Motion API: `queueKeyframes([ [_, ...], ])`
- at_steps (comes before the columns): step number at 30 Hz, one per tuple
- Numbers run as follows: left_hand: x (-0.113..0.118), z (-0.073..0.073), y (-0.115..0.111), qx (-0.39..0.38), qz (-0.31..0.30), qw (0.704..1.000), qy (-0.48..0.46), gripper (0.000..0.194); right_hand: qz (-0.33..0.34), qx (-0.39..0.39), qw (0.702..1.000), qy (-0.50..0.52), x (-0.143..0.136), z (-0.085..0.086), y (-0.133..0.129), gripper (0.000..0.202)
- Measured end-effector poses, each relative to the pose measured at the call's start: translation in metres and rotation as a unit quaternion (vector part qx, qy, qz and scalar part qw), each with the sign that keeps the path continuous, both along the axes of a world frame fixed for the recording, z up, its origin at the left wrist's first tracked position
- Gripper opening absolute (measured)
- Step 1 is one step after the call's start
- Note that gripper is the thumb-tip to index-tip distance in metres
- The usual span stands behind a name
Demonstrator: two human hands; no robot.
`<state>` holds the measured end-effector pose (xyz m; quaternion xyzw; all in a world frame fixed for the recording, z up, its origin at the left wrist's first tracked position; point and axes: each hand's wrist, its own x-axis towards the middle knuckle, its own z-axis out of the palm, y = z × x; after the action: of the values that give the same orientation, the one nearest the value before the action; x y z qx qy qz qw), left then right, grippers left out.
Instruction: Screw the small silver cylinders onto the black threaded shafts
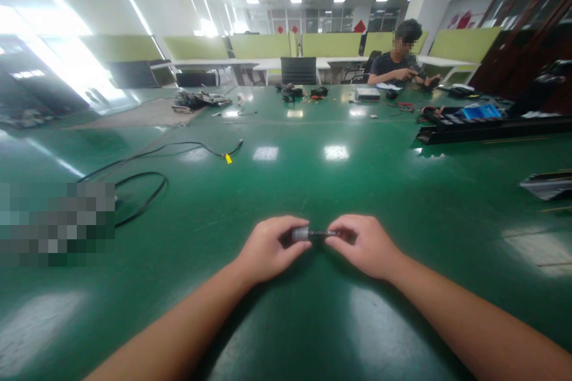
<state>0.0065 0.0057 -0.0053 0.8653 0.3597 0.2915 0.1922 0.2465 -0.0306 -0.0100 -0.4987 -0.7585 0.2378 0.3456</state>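
Spanning left fingers [298, 222] and right fingers [338, 242], a grey-and-black rod [318, 234] sits pinched.

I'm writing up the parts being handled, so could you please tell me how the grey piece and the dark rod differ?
The grey piece is thick and stubby, while the dark rod is much thinner. The grey piece is pale; the dark rod looks nearly black. The left hand holds the grey piece, the right hand the dark rod. Both lie roughly in one line between the hands.
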Motion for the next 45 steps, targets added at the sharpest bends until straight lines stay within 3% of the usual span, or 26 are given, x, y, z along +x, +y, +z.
queueKeyframes([
  [45,-0.0015,0.0064,0.0018,-0.013,0.008,1.0,-0.02,0.027,-0.011,0.008,1.0,0.001,0.0041,0.0042,0.0013,0.005],
])
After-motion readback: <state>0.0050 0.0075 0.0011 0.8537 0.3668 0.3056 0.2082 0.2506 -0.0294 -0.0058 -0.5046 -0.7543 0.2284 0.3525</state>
